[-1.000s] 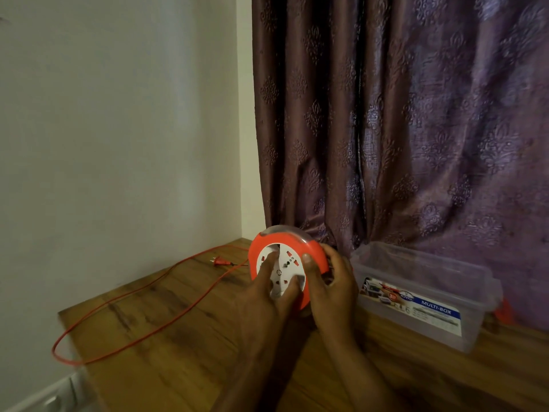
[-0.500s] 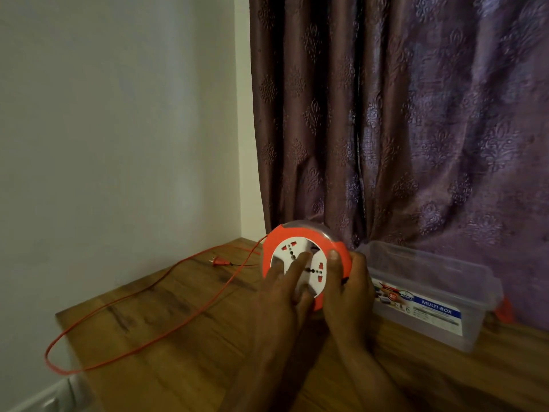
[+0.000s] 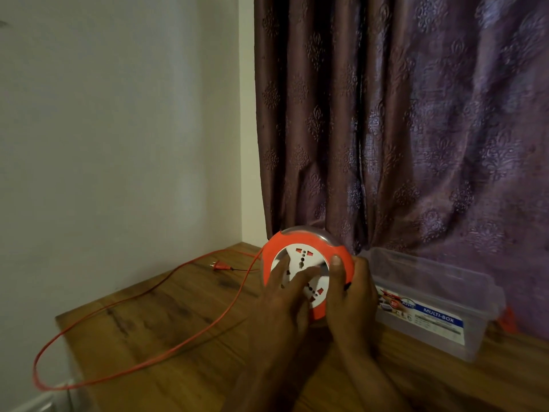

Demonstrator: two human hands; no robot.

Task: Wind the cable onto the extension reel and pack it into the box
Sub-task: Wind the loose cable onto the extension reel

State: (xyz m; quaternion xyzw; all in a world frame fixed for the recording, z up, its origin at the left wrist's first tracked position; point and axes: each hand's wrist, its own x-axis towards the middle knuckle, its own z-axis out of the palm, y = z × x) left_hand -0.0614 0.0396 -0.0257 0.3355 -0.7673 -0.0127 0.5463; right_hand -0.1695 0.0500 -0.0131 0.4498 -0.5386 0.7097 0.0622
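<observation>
since the last frame the white socket face has turned under my left fingers, and the loop of cable off the table's left edge has drawn in a little. nearest me, my left hand (image 3: 285, 295) lies flat on the face of the round orange plastic extension reel (image 3: 309, 272), fingers straight and spread, pressing the white disc. my right hand (image 3: 350, 295) is curled round the reel's right rim, thumb over the front edge, gripping it. the reel stands on edge on the brown wooden table (image 3: 178, 337), near the back. the thin orange cable (image 3: 166, 352) runs from the reel's left side across the tabletop, loops past the left edge and comes back along the wood to its orange plug (image 3: 221, 266), which lies flat near the wall. just to the right of the reel, touching my right hand or very close, sits the clear plastic box (image 3: 439, 295) with a blue label, lid off, upright. behind everything hangs a purple patterned curtain (image 3: 401, 129), with a white wall (image 3: 118, 129) to the left.
</observation>
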